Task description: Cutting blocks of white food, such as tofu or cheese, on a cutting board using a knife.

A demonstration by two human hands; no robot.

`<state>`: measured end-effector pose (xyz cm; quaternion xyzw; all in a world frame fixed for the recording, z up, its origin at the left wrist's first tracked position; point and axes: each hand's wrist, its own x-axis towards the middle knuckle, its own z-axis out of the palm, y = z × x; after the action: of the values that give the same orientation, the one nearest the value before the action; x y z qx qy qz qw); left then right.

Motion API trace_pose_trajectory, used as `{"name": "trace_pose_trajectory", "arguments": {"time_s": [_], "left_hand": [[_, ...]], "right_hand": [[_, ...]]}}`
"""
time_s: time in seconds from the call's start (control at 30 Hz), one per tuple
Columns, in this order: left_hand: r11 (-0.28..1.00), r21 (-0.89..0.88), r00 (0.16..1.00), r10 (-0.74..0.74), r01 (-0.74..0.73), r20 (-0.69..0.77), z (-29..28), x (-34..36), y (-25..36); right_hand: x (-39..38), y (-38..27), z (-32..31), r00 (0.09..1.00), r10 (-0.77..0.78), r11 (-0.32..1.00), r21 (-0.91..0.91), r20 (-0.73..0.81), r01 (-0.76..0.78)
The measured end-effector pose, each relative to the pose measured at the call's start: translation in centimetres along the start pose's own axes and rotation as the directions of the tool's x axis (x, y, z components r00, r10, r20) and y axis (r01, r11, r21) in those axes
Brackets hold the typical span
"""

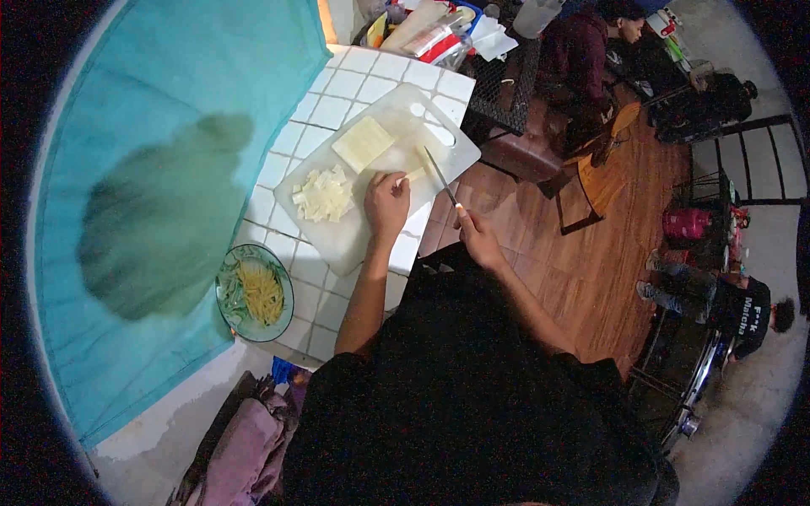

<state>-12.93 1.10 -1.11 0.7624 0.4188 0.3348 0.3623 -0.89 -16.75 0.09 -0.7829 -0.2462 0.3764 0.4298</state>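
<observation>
A white cutting board [337, 251] with a handle slot lies on the tiled counter. My left hand [388, 202] is over its near right part, fingers curled down on a pale strip [414, 175], which looks like cheese or tofu. My right hand [479, 239] is closed round the handle of a knife [441, 176]. Its blade points away from me, beside the strip's right end. A flat pale block [363, 144] of the same food rests farther back on the board. Left of my left hand is a heap of cut pale pieces [324, 195].
A glass bowl [290, 297] with yellow and green strips stands at the counter's left edge, against a teal curtain [169, 76]. Packages [422, 34] crowd the far end. One person [578, 59] sits beyond the counter; another [742, 312] is at far right. A wooden chair [595, 190] stands on the floor.
</observation>
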Motion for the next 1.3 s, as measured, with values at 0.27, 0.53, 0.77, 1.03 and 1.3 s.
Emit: {"name": "trace_pose_trajectory", "arguments": {"time_s": [0.27,0.53,0.77,1.03,1.3], "left_hand": [[1.0,-0.008,1.0,0.004,-0.004,-0.003,0.0,-0.1,-0.1],[0.999,-0.026,0.998,-0.025,0.026,0.049,-0.2,0.0,0.1],[0.999,-0.026,0.999,-0.018,0.019,0.03,-0.3,0.1,0.1],[0.999,-0.039,0.998,-0.016,0.018,0.055,-0.3,0.1,0.1],[0.999,-0.04,0.998,-0.032,0.035,0.054,-0.1,0.0,-0.2]], "right_hand": [[0.9,-0.9,0.9,0.997,-0.001,0.982,-0.187,0.071,0.014],[1.0,-2.7,1.3,0.991,-0.12,0.963,-0.236,0.064,0.132],[1.0,-3.7,1.4,0.993,-0.094,0.938,-0.329,0.066,0.11],[1.4,-3.8,1.3,0.99,-0.129,0.908,-0.396,0.056,0.14],[0.7,-5.2,0.7,0.999,-0.022,0.901,-0.431,0.047,0.04]]}}
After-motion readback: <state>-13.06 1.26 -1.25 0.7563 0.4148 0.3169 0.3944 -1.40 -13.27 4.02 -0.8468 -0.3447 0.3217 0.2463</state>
